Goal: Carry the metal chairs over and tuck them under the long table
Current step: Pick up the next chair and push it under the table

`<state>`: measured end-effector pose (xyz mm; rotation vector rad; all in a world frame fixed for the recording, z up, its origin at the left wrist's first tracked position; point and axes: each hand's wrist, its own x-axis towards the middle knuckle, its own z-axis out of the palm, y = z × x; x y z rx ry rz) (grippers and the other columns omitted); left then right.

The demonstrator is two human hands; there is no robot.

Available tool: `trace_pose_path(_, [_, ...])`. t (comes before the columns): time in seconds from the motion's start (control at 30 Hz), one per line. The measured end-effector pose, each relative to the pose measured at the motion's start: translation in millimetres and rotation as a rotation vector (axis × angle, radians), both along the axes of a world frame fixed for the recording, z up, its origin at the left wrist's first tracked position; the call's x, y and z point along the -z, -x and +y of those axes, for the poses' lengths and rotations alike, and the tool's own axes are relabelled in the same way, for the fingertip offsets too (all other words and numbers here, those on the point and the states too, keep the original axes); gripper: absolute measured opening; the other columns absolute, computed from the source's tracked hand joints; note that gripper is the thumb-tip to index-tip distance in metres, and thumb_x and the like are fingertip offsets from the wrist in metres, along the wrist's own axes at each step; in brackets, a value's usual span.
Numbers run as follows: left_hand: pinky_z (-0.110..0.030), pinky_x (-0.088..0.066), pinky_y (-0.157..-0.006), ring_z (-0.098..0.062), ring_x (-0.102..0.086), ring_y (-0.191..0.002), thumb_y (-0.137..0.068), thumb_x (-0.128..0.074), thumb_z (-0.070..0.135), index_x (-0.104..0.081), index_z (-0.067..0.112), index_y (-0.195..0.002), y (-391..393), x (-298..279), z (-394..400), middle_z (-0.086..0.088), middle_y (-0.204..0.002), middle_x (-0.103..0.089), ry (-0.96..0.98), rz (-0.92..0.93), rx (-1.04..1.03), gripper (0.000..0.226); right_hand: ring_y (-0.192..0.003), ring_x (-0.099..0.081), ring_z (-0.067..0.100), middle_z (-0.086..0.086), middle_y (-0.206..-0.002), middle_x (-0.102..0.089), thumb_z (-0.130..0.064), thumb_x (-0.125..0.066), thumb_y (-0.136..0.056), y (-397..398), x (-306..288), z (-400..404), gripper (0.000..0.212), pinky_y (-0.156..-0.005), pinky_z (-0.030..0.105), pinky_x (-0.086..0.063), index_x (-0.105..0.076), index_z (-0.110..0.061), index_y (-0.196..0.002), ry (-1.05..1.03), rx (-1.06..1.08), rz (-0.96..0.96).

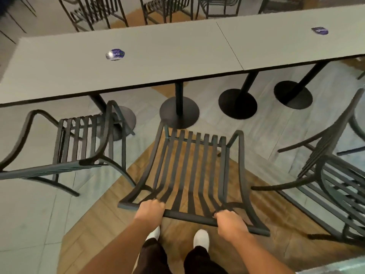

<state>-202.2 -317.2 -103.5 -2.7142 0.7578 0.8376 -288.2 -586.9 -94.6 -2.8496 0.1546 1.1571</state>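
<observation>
Both hands are wrapped around the top rail of a black slatted metal chair [189,167], the left hand [151,211] near the rail's left end and the right hand [231,221] near its right end, fingers curled over the bar and closed tight on it. The chair faces the long grey tabletop [138,62], its seat front close to one of the round black pedestal bases [178,111] but not yet under the tabletop's edge (whether its feet touch the floor I cannot tell from here). A second metal chair [79,147] stands to the left, its seat front close by the tabletop's near edge. A third chair [331,175] sits off to the right, angled away and well apart from the tabletop. More dark chairs [94,10] line the far side. Two round purple stickers lie on the tabletop, one [115,54] towards the left and another [319,31] towards the right. Below the rail, the person's white shoes [201,239] stand on a wood-patterned patch of floor.
</observation>
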Motion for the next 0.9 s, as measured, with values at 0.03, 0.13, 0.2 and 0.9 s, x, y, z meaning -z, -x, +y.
trace_pose_path(0.03, [-0.038,-0.051,-0.096,-0.026,-0.062,-0.119,-0.105,-0.047,0.020,-0.058,0.020,-0.134,0.3,0.4,-4.6,-0.005,-0.130,-0.064,-0.010,0.002,-0.028,0.031,-0.118,-0.063,0.027,0.004,-0.127,-0.066,-0.008,-0.054,-0.096,-6.9,0.0,-6.7,0.040,-0.099,0.041,-0.053,-0.064,-0.022,-0.132,-0.009,-0.022,0.003])
trace_pose_path(0.13, [-0.038,-0.051,-0.093,-0.026,-0.064,-0.117,-0.105,-0.047,0.022,-0.056,0.022,-0.136,1.2,-0.9,-17.6,-0.004,-0.127,-0.065,-0.047,0.020,-0.090,0.033,-0.114,-0.064,0.030,0.007,-0.120,-0.067,-0.011,-0.054,-0.095,-28.4,1.2,-23.8,0.034,-0.094,0.042,-0.053,-0.066,-0.019,-0.126,-0.030,-0.092,0.011])
trace_pose_path(0.2, [-0.036,-0.051,-0.089,-0.025,-0.065,-0.113,-0.104,-0.047,0.023,-0.057,0.023,-0.135,0.5,0.4,-22.7,-0.002,-0.123,-0.066,-0.051,0.028,-0.138,0.032,-0.114,-0.064,0.031,0.008,-0.119,-0.067,-0.011,-0.054,-0.095,-43.3,1.9,-31.5,0.033,-0.093,0.042,-0.053,-0.067,-0.019,-0.125,-0.041,-0.126,0.008])
trace_pose_path(0.9, [-0.034,-0.045,-0.067,-0.018,-0.057,-0.077,-0.098,-0.049,0.025,-0.064,0.025,-0.106,-154.2,6.4,-45.8,0.005,-0.086,-0.061,0.023,0.100,-0.361,0.017,-0.104,-0.066,0.031,0.008,-0.111,-0.069,-0.012,-0.057,-0.094,-235.1,7.5,-60.7,0.031,-0.086,0.044,-0.054,-0.068,-0.019,-0.122,0.018,-0.228,-0.012])
